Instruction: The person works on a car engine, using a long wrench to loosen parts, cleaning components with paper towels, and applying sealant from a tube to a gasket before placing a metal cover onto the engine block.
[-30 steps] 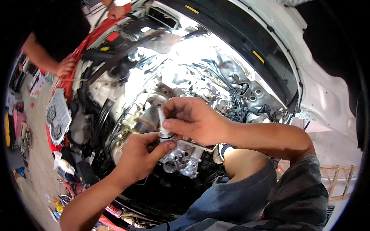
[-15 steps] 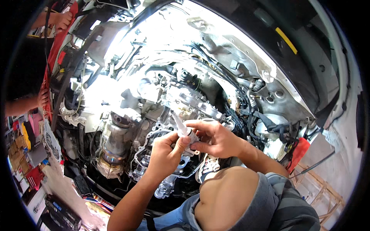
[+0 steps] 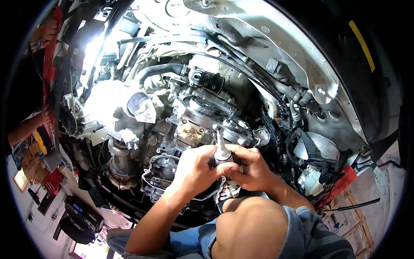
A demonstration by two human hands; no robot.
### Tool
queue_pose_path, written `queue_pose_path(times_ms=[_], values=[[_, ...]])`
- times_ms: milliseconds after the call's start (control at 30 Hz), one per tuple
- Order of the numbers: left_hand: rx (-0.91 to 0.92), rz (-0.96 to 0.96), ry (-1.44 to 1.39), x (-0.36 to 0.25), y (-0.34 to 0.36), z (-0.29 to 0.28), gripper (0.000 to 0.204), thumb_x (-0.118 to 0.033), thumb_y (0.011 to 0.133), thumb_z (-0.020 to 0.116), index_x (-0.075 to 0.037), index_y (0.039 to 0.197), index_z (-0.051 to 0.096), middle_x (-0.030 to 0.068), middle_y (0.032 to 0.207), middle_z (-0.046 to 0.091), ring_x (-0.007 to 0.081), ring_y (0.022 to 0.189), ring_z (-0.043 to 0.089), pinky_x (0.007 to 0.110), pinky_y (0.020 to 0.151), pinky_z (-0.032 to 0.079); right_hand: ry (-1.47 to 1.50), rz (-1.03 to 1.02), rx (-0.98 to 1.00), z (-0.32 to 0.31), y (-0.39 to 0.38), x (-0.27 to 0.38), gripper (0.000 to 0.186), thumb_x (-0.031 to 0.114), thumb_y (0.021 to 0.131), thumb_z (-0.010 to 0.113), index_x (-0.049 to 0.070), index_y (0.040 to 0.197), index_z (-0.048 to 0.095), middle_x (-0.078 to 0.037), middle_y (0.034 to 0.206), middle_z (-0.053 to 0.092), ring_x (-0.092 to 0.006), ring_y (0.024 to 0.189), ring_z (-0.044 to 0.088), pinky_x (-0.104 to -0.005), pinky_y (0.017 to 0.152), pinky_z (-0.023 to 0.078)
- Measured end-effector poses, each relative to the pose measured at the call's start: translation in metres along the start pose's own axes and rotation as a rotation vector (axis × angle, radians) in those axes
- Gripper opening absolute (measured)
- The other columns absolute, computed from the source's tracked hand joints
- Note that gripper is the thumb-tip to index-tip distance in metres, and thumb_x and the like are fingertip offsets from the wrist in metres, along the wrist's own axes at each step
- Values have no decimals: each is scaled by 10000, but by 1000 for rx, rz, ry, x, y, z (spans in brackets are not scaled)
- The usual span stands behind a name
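Both hands are wrapped round a tube [image 3: 223,154] with a long, pale tapered nozzle pointing up, held low in the centre of the view over the engine. My left hand [image 3: 194,170] grips it from the left, my right hand [image 3: 251,168] from the right, thumbs close together, hiding much of the tube's body. Just beyond the nozzle lies a metal engine section [image 3: 192,114] with round parts. A housing with a shaped rim [image 3: 161,160] sits left of and below my hands.
A co-worker's hands [image 3: 45,114] rest along the red fender edge [image 3: 50,56] at left. A hose [image 3: 159,70] and cables cross the engine bay. A metal cylinder [image 3: 120,166] stands left of centre. My bent bare knee [image 3: 250,224] is below my hands; tools and boxes [image 3: 32,168] lie lower left.
The view has shifted over the engine. My right hand has moved down from the nozzle to the tube's body, leaving the nozzle exposed and more upright than half a second ago.
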State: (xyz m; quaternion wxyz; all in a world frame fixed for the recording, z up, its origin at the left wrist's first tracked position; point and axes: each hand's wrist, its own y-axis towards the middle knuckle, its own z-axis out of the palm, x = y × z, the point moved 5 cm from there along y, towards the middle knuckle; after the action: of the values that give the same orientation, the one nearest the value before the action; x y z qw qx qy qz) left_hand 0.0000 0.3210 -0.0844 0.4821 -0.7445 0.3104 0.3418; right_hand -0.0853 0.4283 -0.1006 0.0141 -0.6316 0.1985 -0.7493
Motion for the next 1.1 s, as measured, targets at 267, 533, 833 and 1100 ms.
queue_pose_path(times_ms=[267,533,833,1100], values=[[-10,84,118,0,3,3,347,-286,721,777,-24,913,652,138,752,640,323,663,633,348,590,485,-28,-32,-60,-2,0,1,396,54,782,704,-33,1140,559,-134,897,655,-162,715,656,-278,632,502],[-4,81,76,-6,6,-1,328,-256,708,791,-29,902,653,127,743,640,297,646,640,336,576,484,-30,-55,-87,-1,2,1,375,64,788,702,-22,1126,564,-117,859,650,-145,673,641,-269,606,494],[-7,102,23,-11,7,-1,307,-204,698,801,-21,894,652,120,726,635,278,616,633,319,559,480,-94,-55,-115,-3,2,3,348,114,793,712,-1,1088,570,-82,712,621,-130,573,598,-264,549,467],[-33,116,-30,-11,5,0,314,-181,695,802,-18,923,661,118,726,642,251,625,645,309,576,487,-89,-10,-97,-2,0,6,335,117,797,707,4,1080,568,-87,720,621,-121,594,601,-263,557,468]])
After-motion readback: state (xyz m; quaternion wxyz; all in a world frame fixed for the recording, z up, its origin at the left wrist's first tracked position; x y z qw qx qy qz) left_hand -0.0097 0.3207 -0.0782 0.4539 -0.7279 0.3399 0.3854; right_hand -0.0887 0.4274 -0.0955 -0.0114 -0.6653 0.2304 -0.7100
